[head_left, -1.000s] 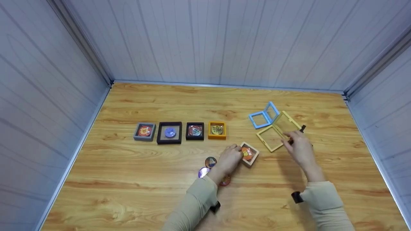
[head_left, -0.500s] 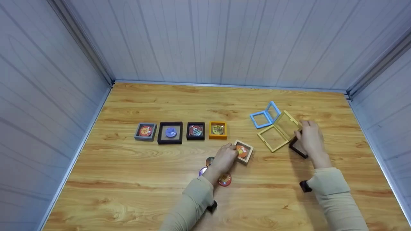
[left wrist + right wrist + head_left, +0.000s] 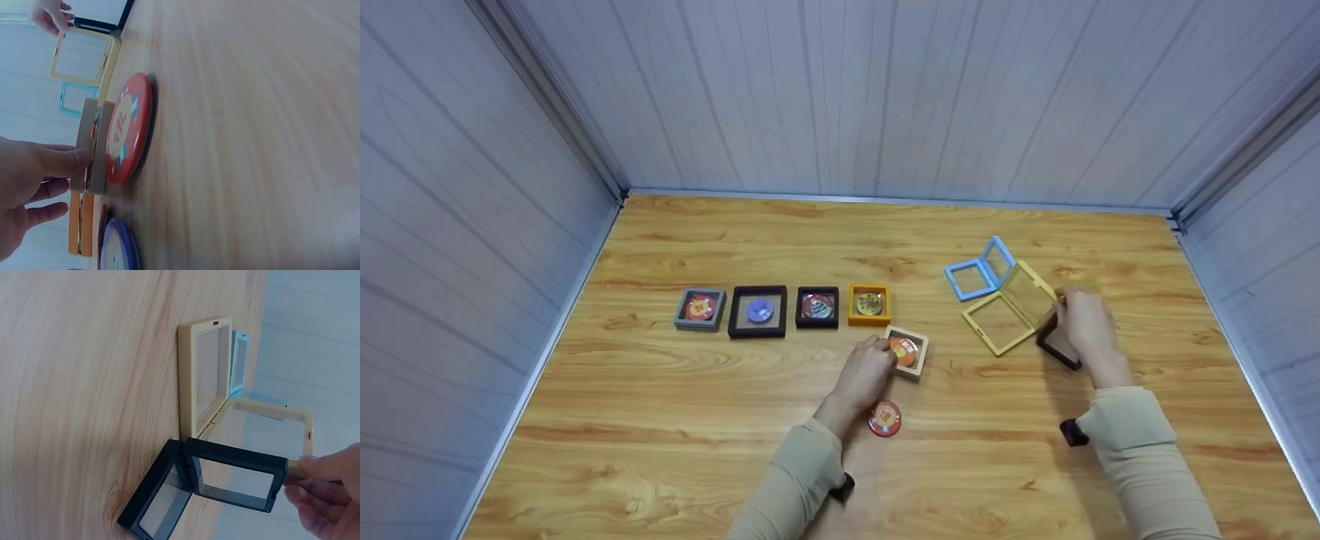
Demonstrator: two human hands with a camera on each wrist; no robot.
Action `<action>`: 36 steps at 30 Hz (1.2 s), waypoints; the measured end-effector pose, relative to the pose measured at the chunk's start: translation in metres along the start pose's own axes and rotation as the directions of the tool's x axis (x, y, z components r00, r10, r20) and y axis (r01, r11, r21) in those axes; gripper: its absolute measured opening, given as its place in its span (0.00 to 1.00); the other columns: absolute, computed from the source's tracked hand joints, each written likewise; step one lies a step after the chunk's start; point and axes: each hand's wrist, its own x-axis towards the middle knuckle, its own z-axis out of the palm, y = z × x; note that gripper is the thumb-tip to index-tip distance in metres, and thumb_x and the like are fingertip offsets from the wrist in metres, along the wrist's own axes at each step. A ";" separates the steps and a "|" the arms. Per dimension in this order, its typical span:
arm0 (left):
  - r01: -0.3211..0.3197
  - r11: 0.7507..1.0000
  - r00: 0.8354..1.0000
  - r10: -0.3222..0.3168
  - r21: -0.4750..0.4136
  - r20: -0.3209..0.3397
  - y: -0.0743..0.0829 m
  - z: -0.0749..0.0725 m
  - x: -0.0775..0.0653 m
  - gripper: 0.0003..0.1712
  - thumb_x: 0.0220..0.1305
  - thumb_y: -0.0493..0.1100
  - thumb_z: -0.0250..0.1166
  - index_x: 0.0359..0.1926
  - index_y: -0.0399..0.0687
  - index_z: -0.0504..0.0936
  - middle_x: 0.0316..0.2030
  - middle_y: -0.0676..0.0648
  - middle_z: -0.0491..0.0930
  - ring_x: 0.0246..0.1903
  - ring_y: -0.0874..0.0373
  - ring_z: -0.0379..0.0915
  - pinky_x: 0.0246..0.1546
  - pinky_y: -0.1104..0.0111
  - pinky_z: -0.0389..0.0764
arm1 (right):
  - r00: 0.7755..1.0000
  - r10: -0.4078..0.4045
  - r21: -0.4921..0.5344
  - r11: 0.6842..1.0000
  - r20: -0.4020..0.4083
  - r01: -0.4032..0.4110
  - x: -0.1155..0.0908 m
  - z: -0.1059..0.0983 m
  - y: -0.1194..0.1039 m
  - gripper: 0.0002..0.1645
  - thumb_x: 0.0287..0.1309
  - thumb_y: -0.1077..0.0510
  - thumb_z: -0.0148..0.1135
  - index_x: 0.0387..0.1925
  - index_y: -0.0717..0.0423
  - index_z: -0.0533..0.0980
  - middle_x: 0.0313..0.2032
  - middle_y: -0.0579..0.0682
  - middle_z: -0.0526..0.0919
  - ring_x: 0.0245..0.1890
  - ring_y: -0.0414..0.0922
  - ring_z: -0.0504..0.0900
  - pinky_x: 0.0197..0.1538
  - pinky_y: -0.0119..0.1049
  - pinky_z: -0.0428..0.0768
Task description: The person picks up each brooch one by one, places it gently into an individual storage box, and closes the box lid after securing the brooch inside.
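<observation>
My left hand (image 3: 864,373) pinches a beige display frame (image 3: 919,369) with an orange badge inside, its thumb (image 3: 70,162) on the frame's side. A red round badge (image 3: 885,418) lies by that wrist. In the left wrist view, a purple-rimmed badge (image 3: 118,247) shows lower down; the left arm hides it from the head camera. My right hand (image 3: 1087,328) pinches a corner of the raised half of an open pale yellow frame (image 3: 188,382). Beside it stands an open black frame (image 3: 239,455), close against the yellow one, near the fingers.
A row of closed frames holding badges runs along the left: grey (image 3: 679,322), large black (image 3: 733,311), small black (image 3: 817,324) and orange-yellow (image 3: 869,322). Behind the pale yellow frame stands an open blue frame (image 3: 951,282). White panels (image 3: 840,97) wall in the wooden table (image 3: 660,435).
My left hand has carried the beige frame leftward toward the row, covering the darker badges. My right hand has shifted rightward, from the black frame to the yellow frame's corner.
</observation>
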 end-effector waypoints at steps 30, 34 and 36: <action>0.113 0.986 0.982 -0.131 -0.126 -0.139 -0.042 -0.012 -0.035 0.04 0.49 0.34 0.63 0.22 0.39 0.82 0.27 0.46 0.77 0.27 0.54 0.69 0.28 0.66 0.72 | 0.976 -0.168 0.118 0.976 -0.142 0.185 -0.048 0.020 -0.035 0.10 0.43 0.74 0.59 0.32 0.75 0.75 0.26 0.65 0.78 0.24 0.55 0.78 0.26 0.45 0.77; 0.153 0.973 0.977 -0.176 -0.174 -0.122 -0.047 -0.014 -0.041 0.04 0.51 0.35 0.62 0.26 0.38 0.83 0.30 0.45 0.77 0.30 0.54 0.70 0.32 0.65 0.72 | 0.968 -0.193 0.111 0.971 -0.158 0.212 -0.053 0.022 -0.038 0.10 0.42 0.74 0.60 0.31 0.74 0.76 0.25 0.64 0.78 0.23 0.54 0.78 0.25 0.43 0.77; 0.169 0.968 0.974 -0.193 -0.187 -0.116 -0.051 -0.015 -0.044 0.04 0.52 0.34 0.61 0.27 0.38 0.83 0.30 0.44 0.77 0.32 0.53 0.70 0.34 0.64 0.72 | 0.968 -0.191 0.124 0.969 -0.160 0.212 -0.056 0.023 -0.040 0.09 0.42 0.74 0.60 0.31 0.73 0.76 0.25 0.63 0.78 0.23 0.53 0.78 0.24 0.43 0.77</action>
